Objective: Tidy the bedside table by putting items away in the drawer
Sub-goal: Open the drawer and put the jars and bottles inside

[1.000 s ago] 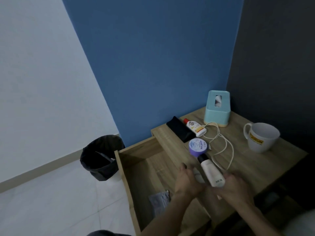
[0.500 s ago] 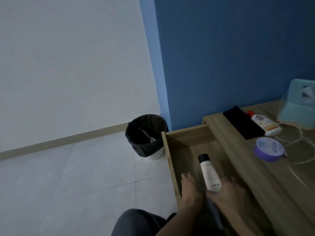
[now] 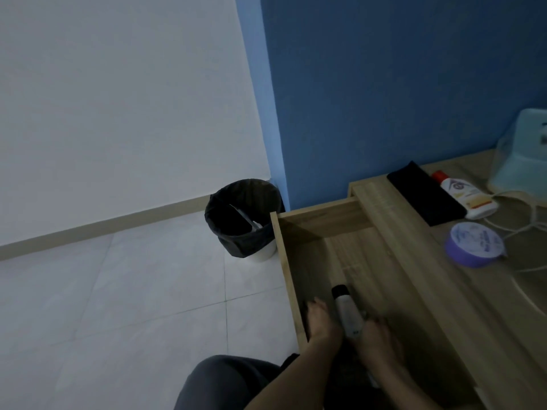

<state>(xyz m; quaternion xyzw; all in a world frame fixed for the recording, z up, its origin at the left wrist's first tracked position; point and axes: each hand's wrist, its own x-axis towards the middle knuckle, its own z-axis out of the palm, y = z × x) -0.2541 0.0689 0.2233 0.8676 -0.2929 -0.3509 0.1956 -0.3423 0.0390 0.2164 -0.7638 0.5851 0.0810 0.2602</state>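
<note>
Head view. We see the drawer [image 3: 284,261] pulled out from the bedside table [image 3: 438,291], with both hands close together inside it at its near end. The right hand [image 3: 377,341] grips the lower end of a white tube with a black cap [image 3: 348,313], which is down inside the drawer, cap pointing away from the person. The left hand [image 3: 321,324] is just beside the tube, near the drawer's left wall; motion blur prevents us from telling whether it holds anything. On the tabletop lie a purple round tin [image 3: 475,244], a black pouch [image 3: 426,196], a red-capped bottle [image 3: 466,196] and a white cable [image 3: 529,224]. A black-lined bin [image 3: 242,217] stands on the floor.
</note>
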